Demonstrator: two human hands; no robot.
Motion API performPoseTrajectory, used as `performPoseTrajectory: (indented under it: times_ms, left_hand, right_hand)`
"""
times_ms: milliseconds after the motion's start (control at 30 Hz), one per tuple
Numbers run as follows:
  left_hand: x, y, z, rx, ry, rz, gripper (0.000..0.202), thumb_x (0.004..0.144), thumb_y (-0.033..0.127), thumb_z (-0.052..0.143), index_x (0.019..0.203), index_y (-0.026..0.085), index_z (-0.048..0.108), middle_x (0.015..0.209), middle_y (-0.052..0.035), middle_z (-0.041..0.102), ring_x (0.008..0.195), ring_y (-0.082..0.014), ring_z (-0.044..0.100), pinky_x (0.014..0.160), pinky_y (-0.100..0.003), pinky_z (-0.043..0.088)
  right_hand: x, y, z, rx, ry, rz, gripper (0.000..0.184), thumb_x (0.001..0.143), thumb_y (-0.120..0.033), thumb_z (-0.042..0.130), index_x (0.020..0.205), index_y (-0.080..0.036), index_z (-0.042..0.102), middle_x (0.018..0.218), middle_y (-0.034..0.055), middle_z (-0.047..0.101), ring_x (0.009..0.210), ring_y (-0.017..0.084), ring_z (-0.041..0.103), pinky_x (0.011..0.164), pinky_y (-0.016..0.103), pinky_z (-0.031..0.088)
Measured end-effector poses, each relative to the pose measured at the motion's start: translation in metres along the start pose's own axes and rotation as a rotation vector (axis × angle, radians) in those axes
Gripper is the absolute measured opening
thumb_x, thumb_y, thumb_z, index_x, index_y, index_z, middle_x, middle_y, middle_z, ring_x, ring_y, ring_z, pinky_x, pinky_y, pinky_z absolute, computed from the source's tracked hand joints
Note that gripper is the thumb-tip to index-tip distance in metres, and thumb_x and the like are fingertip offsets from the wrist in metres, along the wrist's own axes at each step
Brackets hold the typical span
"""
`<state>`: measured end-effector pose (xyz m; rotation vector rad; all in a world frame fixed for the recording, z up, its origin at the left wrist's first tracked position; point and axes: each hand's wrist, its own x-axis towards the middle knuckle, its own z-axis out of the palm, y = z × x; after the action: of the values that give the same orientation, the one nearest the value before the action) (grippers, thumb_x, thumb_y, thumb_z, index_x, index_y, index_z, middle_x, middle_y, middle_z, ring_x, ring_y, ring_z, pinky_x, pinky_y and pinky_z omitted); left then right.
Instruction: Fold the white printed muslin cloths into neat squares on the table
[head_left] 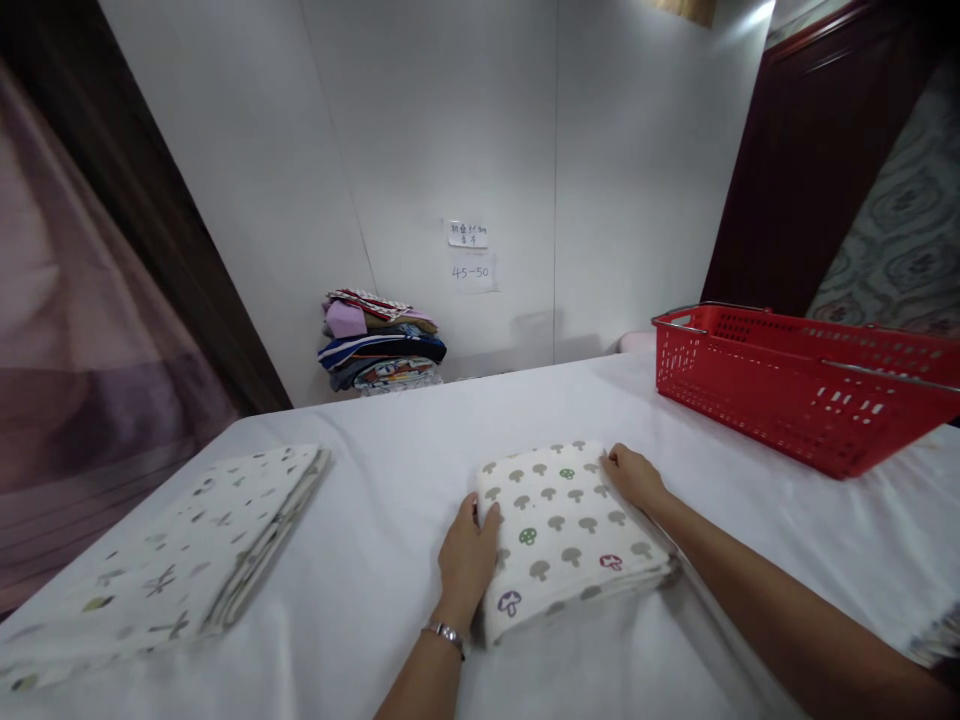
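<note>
A folded white blanket printed with grey, green, red and purple mushrooms lies on the white-covered table, between my two hands. My left hand grips its left edge, thumb on top and the other fingers partly hidden at the side. At the far right corner, my right hand is closed on the edge with curled fingers. Farther left, apart from both hands, lies a second folded cloth, white with a scattered leaf-like print; its layers show along the right side.
A red plastic basket with metal handles stands at the right on the table cover. Behind the table's far edge rises a stack of folded fabrics against the white wall. A pink curtain hangs at the left.
</note>
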<state>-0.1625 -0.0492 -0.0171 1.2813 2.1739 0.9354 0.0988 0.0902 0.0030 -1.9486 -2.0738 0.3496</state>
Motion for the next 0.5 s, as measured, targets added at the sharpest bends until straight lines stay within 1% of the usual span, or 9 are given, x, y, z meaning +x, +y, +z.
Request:
performPoseTrajectory:
  times_ms: [133, 300, 400, 500]
  left_hand:
    - [0.016, 0.004, -0.003, -0.073, -0.023, -0.023, 0.06, 0.084, 0.054, 0.04, 0.131, 0.017, 0.04, 0.125, -0.0105, 0.055, 0.111, -0.024, 0.053, 0.093, -0.034, 0.039]
    - [0.047, 0.015, -0.001, -0.062, -0.036, 0.033, 0.062, 0.085, 0.051, 0.042, 0.134, 0.014, 0.038, 0.132, -0.0129, 0.049, 0.12, -0.0253, 0.047, 0.099, -0.036, 0.035]
    - [0.061, 0.018, 0.004, -0.056, -0.044, 0.065, 0.059, 0.085, 0.049, 0.042, 0.132, 0.014, 0.041, 0.135, -0.013, 0.046, 0.123, -0.0248, 0.043, 0.102, -0.035, 0.032]
    - [0.069, 0.02, 0.008, -0.029, -0.031, 0.084, 0.053, 0.084, 0.046, 0.044, 0.127, 0.015, 0.047, 0.133, -0.0123, 0.048, 0.124, -0.0253, 0.042, 0.103, -0.036, 0.031]
  right_hand:
    - [0.004, -0.003, 0.0, -0.01, 0.001, -0.01, 0.031, 0.088, -0.043, 0.038, 0.092, -0.017, 0.055, 0.092, 0.0083, 0.065, 0.083, 0.02, 0.059, 0.063, 0.027, 0.034]
    - [0.008, -0.01, -0.001, -0.038, 0.008, -0.05, 0.03, 0.089, -0.041, 0.038, 0.091, -0.016, 0.055, 0.094, 0.0086, 0.064, 0.086, 0.02, 0.058, 0.064, 0.027, 0.034]
    - [0.009, -0.011, -0.002, -0.044, 0.008, -0.068, 0.032, 0.089, -0.042, 0.038, 0.091, -0.016, 0.056, 0.093, 0.0085, 0.064, 0.085, 0.02, 0.058, 0.063, 0.027, 0.033]
    - [0.012, -0.011, -0.003, -0.047, 0.006, -0.094, 0.032, 0.089, -0.043, 0.038, 0.09, -0.016, 0.056, 0.093, 0.009, 0.065, 0.085, 0.02, 0.058, 0.063, 0.027, 0.033]
